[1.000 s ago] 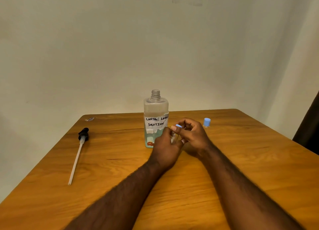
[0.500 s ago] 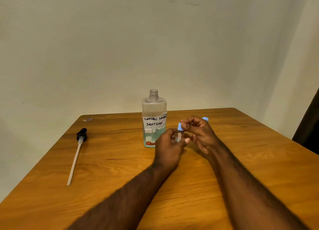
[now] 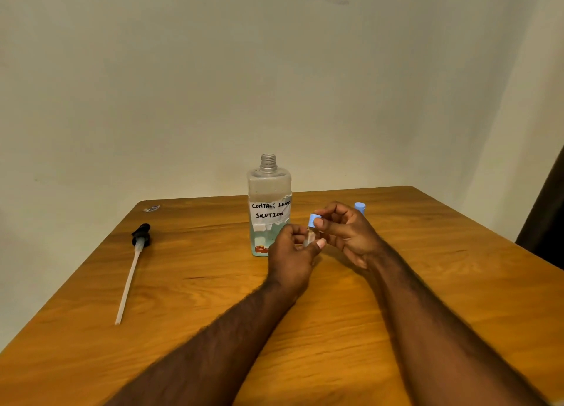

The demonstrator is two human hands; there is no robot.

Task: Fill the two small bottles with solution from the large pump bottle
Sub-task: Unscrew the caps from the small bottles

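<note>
The large clear bottle (image 3: 269,204), labelled "Contact Lens Solution", stands open-necked at the table's middle with bluish liquid low inside. Just in front of it my left hand (image 3: 291,257) grips a small clear bottle (image 3: 309,237), mostly hidden by my fingers. My right hand (image 3: 343,233) pinches the blue cap (image 3: 313,220) at that bottle's top. A second small bottle's blue cap (image 3: 360,206) shows behind my right hand; its body is hidden. The black pump head with its long white tube (image 3: 134,262) lies on the table to the left.
The wooden table (image 3: 213,299) ends at a pale wall close behind the large bottle. A small scrap (image 3: 151,208) lies at the far left corner. A dark curtain edge (image 3: 546,222) hangs at the right.
My hands have lifted slightly and the small bottle now stands more upright. The blue cap shows more fully between my right thumb and fingers. The view has shifted a little.
</note>
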